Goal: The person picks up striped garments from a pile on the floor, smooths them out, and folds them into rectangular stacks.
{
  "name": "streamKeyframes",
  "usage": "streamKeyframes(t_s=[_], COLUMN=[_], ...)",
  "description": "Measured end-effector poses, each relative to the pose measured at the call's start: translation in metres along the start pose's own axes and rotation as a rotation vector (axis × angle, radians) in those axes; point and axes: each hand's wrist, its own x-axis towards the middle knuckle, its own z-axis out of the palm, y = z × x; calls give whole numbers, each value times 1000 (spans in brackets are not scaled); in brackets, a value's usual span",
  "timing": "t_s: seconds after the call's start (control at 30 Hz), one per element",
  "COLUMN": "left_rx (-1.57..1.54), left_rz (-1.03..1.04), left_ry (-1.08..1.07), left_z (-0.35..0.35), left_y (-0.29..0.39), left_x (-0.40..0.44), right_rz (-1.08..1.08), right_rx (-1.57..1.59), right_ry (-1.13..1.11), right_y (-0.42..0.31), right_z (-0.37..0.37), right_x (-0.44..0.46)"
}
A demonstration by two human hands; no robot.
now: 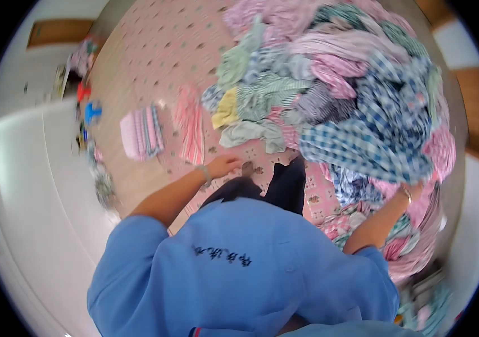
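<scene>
My left hand point(226, 165) is held in front of my body, above the pink patterned sheet, with its fingers loosely stretched out and nothing in them. To the right, my right hand point(413, 191) grips the lower edge of a blue and white checked cloth point(357, 147). That cloth spreads over the front of a large heap of crumpled fabrics; part of my right hand's fingers is hidden by it. A pink striped cloth point(190, 126) lies beyond my left hand, with a folded pink and grey stack point(141, 132) to its left.
The heap holds a yellow cloth point(226, 109), a pale grey-green cloth point(253, 135) and several others. A pink patterned sheet point(155, 50) covers the floor. Small red point(84, 91) and blue point(92, 112) objects stand at the left, near a white surface point(42, 185).
</scene>
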Motion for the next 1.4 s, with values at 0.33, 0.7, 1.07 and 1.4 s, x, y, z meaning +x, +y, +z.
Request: streamKeyframes(t_s=[0.33, 0.7, 1.07, 1.4], left_rx=[39, 340, -167, -441], left_rz=[716, 897, 913, 1103], left_ry=[399, -211, 69, -4], left_z=[-59, -57, 43, 70], left_y=[-56, -133, -90, -74], left_x=[-121, -261, -307, -372], right_rz=[-1421, -1415, -1132, -573], right_rx=[231, 536, 231, 986], right_ry=[324, -1592, -560, 154], right_y=[-203, -223, -9, 7], right_z=[-220, -327, -36, -207], right_x=[-316, -584, -425, -284])
